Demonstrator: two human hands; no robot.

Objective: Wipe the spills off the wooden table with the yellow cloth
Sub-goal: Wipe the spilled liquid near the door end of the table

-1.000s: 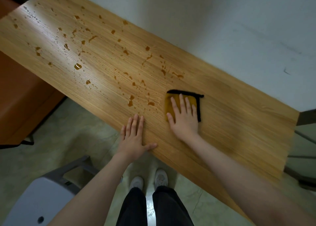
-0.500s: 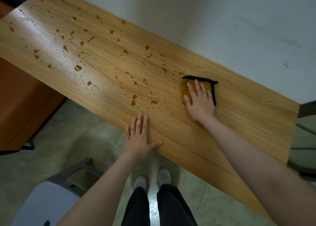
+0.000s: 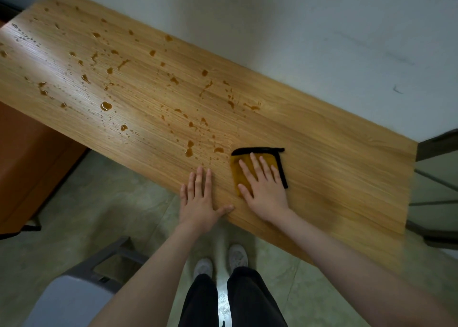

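Observation:
A folded yellow cloth (image 3: 241, 175) with a black edge lies on the wooden table (image 3: 334, 168) close to its near edge. My right hand (image 3: 265, 186) lies flat on the cloth with fingers spread, pressing it down. My left hand (image 3: 199, 201) rests flat on the table's near edge, just left of the cloth, holding nothing. Brown spills (image 3: 189, 151) dot the table from just left of the cloth to the far left end, with bigger drops such as one drop (image 3: 106, 105). The table right of the cloth looks dry.
A white wall (image 3: 297, 29) runs along the table's far side. An orange-brown cabinet (image 3: 29, 158) stands at the left below the table. A grey chair (image 3: 74, 289) is at my lower left. Dark metal frames (image 3: 438, 193) stand past the table's right end.
My right hand has slid the cloth back from the far side of the table toward the near edge. My left hand has stayed on the edge.

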